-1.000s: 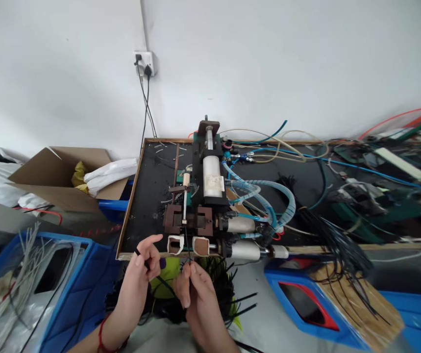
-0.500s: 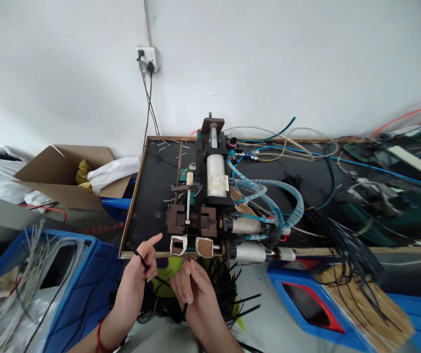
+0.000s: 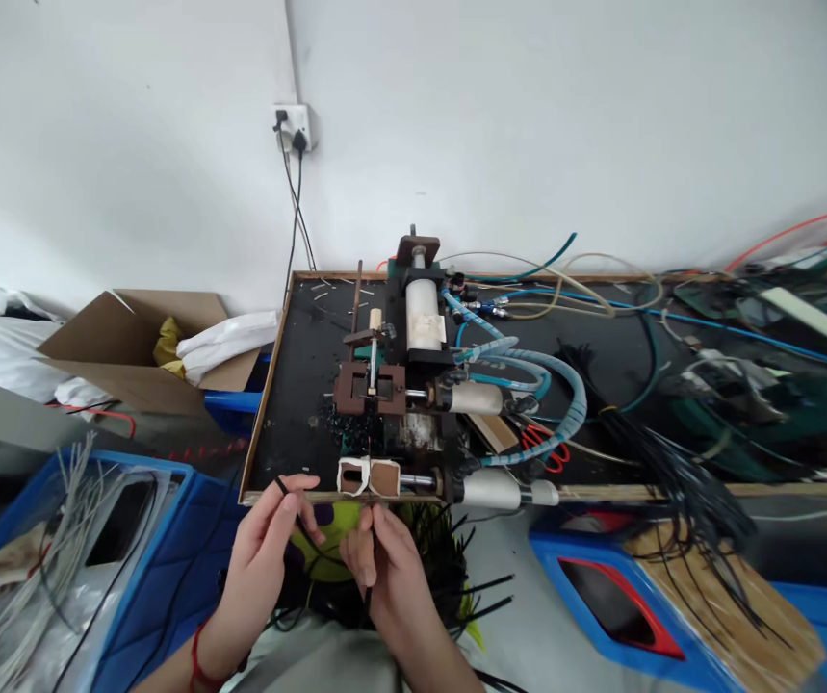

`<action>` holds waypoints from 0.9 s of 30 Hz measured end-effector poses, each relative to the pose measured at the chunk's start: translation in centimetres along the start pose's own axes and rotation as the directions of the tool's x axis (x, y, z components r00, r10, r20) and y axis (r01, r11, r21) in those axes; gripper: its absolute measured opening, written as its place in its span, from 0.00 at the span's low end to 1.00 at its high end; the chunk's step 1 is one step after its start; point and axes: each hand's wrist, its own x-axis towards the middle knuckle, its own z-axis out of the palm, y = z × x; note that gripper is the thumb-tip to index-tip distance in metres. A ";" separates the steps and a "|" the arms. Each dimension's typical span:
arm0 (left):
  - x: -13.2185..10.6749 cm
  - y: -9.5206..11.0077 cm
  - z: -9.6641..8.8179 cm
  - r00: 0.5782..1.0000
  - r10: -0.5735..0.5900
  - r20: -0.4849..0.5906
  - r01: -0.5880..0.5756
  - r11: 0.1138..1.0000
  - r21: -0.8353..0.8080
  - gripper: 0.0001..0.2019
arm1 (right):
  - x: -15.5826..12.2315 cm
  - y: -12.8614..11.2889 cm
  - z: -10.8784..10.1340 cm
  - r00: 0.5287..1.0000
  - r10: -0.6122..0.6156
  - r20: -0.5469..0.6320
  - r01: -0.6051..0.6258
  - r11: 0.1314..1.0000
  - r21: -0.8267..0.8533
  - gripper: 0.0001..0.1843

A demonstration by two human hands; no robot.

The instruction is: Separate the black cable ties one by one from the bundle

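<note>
My left hand is at the front-left edge of the bench, loosely closed round a black cable that runs between its thumb and fingers. In my right hand another length of black cable is pinched, its tip pointing up at the front clamp. That front clamp, two padded brown jaws, is pressed together just above my right fingertips; the cable's end between the jaws is hard to make out. Behind it, the brown rear jaw block belongs to the same pneumatic machine. Whether both cable lengths are one piece cannot be seen.
Below the bench edge hangs a bunch of black cables over my lap. A blue crate with pale wires stands left, another blue crate right. Air hoses loop beside the machine. A cardboard box sits at back left.
The front clamp's jaws have come together. The rear jaw block has slid back toward the wall, away from the front clamp. My hands have stayed nearly in place, the left thumb and fingers shifting slightly.
</note>
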 end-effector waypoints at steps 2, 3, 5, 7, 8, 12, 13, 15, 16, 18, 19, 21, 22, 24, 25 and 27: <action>0.0 0.4 -0.2 0.999 0.051 0.013 -0.052 0.994 0.096 0.13 | 0.0 -0.1 -0.6 0.997 -0.072 -0.031 0.065 0.983 -0.170 0.22; 0.0 0.7 -0.3 0.998 0.062 0.024 -0.065 0.991 0.117 0.12 | -0.1 -0.3 -0.8 0.993 -0.109 -0.048 0.091 0.956 -0.279 0.23; 0.0 1.3 -0.2 0.997 0.075 0.034 -0.079 0.989 0.127 0.10 | -0.4 -0.6 -1.2 0.984 -0.166 -0.069 0.112 0.865 -0.489 0.25; 0.0 1.8 0.0 0.994 0.104 0.037 -0.108 0.986 0.131 0.08 | -0.9 -1.0 -1.5 0.976 -0.208 -0.067 0.117 0.755 -0.645 0.26; 0.0 2.1 0.1 0.991 0.125 0.040 -0.129 0.983 0.134 0.09 | -1.2 -1.2 -1.6 0.972 -0.229 -0.055 0.127 0.704 -0.699 0.26; -0.3 2.9 0.7 0.976 0.185 0.112 -0.199 0.970 0.137 0.11 | -3.3 -2.5 -3.7 0.958 -0.272 0.086 0.203 0.438 -0.876 0.25; -0.4 3.0 0.8 0.973 0.187 0.138 -0.205 0.969 0.139 0.11 | -4.1 -3.2 -5.0 0.960 -0.248 0.128 0.207 0.322 -0.924 0.23; -0.4 3.1 1.1 0.967 0.182 0.181 -0.207 0.969 0.133 0.11 | -6.2 -4.7 -8.2 0.982 -0.150 0.114 0.117 0.014 -0.993 0.19; -0.5 3.1 1.2 0.964 0.177 0.196 -0.204 0.971 0.123 0.11 | -7.3 -5.7 -9.9 0.993 -0.113 0.021 0.003 -0.160 -0.987 0.18; -0.4 3.2 1.6 0.962 0.160 0.223 -0.186 0.977 0.100 0.09 | -9.5 -7.5 -12.8 0.959 -0.120 -0.258 -0.285 -0.420 -0.862 0.17; -0.4 3.2 1.7 0.959 0.151 0.239 -0.177 0.980 0.094 0.08 | -10.3 -8.4 -13.5 0.926 -0.154 -0.344 -0.374 -0.478 -0.795 0.18; -0.2 3.3 2.1 0.951 0.149 0.271 -0.181 0.979 0.097 0.08 | -10.7 -9.5 -13.2 0.923 -0.209 -0.322 -0.383 -0.458 -0.802 0.17; -0.1 3.4 2.3 0.945 0.156 0.287 -0.192 0.976 0.103 0.08 | -10.3 -9.7 -12.0 0.946 -0.235 -0.223 -0.303 -0.392 -0.869 0.17; 0.0 3.8 2.8 0.933 0.176 0.315 -0.223 0.968 0.119 0.09 | -8.6 -9.1 -8.4 0.953 -0.301 0.041 -0.014 -0.179 -0.984 0.14; 0.0 3.9 3.0 0.926 0.185 0.329 -0.239 0.962 0.132 0.10 | -7.4 -8.5 -6.4 0.939 -0.310 0.146 0.136 -0.054 -0.989 0.15; 0.1 4.3 3.4 0.917 0.189 0.352 -0.261 0.950 0.169 0.11 | -5.2 -6.7 -2.6 0.920 -0.258 0.294 0.343 0.171 -0.924 0.13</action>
